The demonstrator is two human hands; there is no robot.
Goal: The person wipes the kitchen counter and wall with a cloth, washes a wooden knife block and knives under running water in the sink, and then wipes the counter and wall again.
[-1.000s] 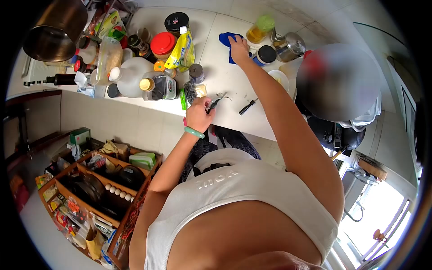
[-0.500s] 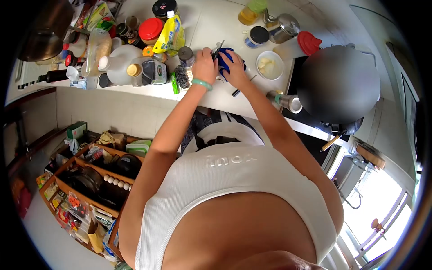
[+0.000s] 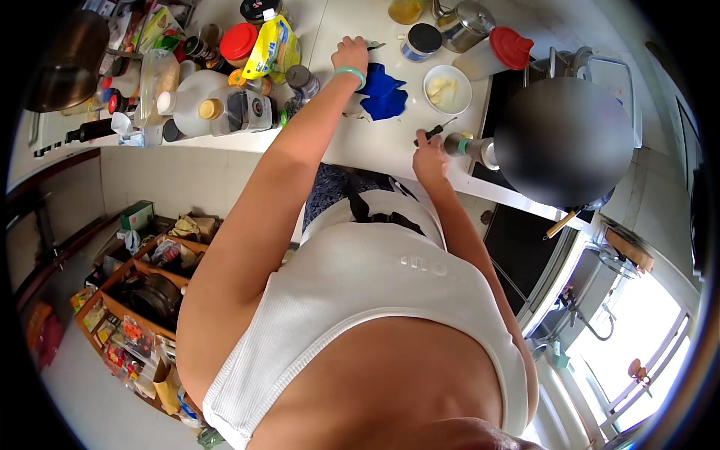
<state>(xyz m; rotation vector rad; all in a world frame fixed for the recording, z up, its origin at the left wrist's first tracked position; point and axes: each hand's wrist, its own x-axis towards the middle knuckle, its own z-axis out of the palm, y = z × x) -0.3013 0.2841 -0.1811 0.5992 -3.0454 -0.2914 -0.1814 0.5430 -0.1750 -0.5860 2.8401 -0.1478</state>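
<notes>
My left hand [image 3: 350, 54], a green bangle on its wrist, lies at the far side of the counter with its fingers curled. From beneath them sticks a short dark metal tool, apparently scissors [image 3: 376, 46]. A dark blue piece of cloth or sheeting [image 3: 384, 94] lies on the counter, untouched by either hand. Near the front edge, my right hand [image 3: 430, 159] is closed around a slim black-handled tool [image 3: 429, 136] with a thin metal shaft; its exact kind is unclear. A white bowl [image 3: 448, 88] with pale pieces inside stands just beyond it.
Bottles and jars crowd the left, among them a yellow pouch [image 3: 274, 49] and a large white jug [image 3: 193, 101]. At right are a metal shaker [image 3: 472, 148], a red-capped container [image 3: 495, 54], a black-lidded jar [image 3: 421, 43], a steel kettle [image 3: 465, 26] and a large round pan [image 3: 566, 139].
My left hand has left the blue piece and moved away from me with the dark tool. My right hand has drawn back toward the front edge and picked up the black-handled tool.
</notes>
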